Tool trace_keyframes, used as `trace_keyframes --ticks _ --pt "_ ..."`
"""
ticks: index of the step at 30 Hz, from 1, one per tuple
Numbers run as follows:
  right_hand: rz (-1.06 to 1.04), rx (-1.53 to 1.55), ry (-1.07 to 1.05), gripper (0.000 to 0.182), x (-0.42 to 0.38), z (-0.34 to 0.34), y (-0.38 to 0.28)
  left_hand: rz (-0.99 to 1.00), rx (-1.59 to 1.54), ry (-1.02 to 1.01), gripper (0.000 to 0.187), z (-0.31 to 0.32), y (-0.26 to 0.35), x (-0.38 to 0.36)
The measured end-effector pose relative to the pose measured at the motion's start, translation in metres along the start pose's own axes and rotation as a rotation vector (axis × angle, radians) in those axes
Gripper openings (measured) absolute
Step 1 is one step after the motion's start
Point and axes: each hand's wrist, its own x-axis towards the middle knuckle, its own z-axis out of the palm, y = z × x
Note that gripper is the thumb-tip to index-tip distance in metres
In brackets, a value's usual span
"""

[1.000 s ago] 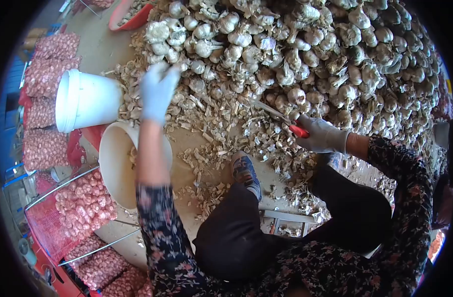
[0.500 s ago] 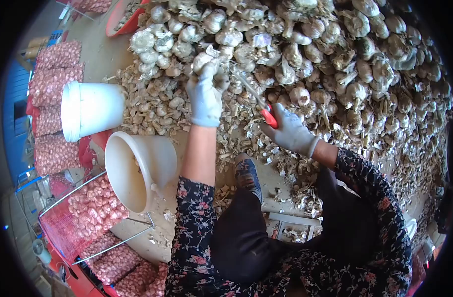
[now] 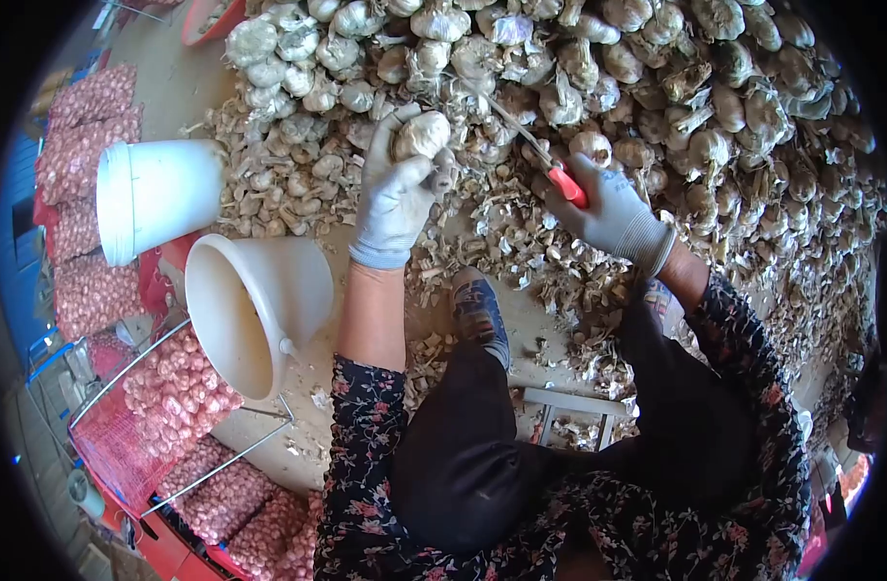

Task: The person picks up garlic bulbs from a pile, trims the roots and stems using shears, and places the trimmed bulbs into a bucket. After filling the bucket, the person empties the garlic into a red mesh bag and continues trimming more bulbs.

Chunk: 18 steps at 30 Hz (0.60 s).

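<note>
My gloved left hand (image 3: 397, 198) is closed on a whole garlic bulb (image 3: 423, 135), with the thumb and fingers curled about it and its pale round side showing. To its right, my gloved right hand (image 3: 606, 211) grips the red handle (image 3: 567, 186) of a tool with a long, thin metal blade (image 3: 511, 121). The blade slants up and left, its end overlapping the garlic heap beyond the bulb. Directly ahead of both hands rises the large heap of garlic bulbs (image 3: 695, 116) with dry stalks. Loose skins and trimmed bits (image 3: 506, 237) lie beneath my hands.
A tipped white bucket (image 3: 308, 281) opens toward the left, close to my left forearm. Another white bucket (image 3: 177, 194) lies behind it. Net sacks of garlic (image 3: 94, 218) and a wire frame holding a filled net (image 3: 177, 392) line the left side. A low metal stool (image 3: 574, 399) stands between my legs.
The blade has come away from the bulb as my right hand moved right. My left hand has turned, showing more of the bulb. The whole view has shifted slightly.
</note>
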Motion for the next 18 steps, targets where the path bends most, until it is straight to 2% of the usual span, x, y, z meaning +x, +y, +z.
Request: trace_keyframes --ticks 2,3,4,7,10,14,16,18 --pt "0.026 -0.060 -0.037 0.036 0.003 -0.004 -0.004 -0.012 0.121 0.085 0.046 -0.001 0.002 0.000" --pt "-0.074 -0.248 0.013 0.037 0.004 -0.007 -0.007 -0.015 0.118 0.086 0.046 -0.001 0.003 0.000" --pt "-0.174 -0.435 0.062 0.037 0.003 -0.009 -0.010 0.042 0.280 0.107 0.049 -0.001 0.005 0.000" --pt "-0.220 -0.498 0.115 0.040 0.003 -0.007 -0.017 0.171 0.705 0.154 0.059 -0.002 0.011 -0.002" --pt "-0.256 -0.565 0.169 0.045 0.007 0.001 -0.021 0.197 0.875 0.139 0.058 -0.011 0.009 -0.007" --pt "-0.269 -0.694 0.122 0.046 0.011 0.013 -0.022 0.224 0.916 0.094 0.055 -0.015 0.015 -0.010" --pt "-0.265 -0.743 0.010 0.043 0.012 0.017 -0.022 0.164 0.887 0.110 0.053 -0.015 0.019 -0.011" --pt "-0.307 -0.641 0.053 0.038 0.012 0.027 -0.014 0.111 0.860 0.118 0.051 -0.018 0.019 -0.011"
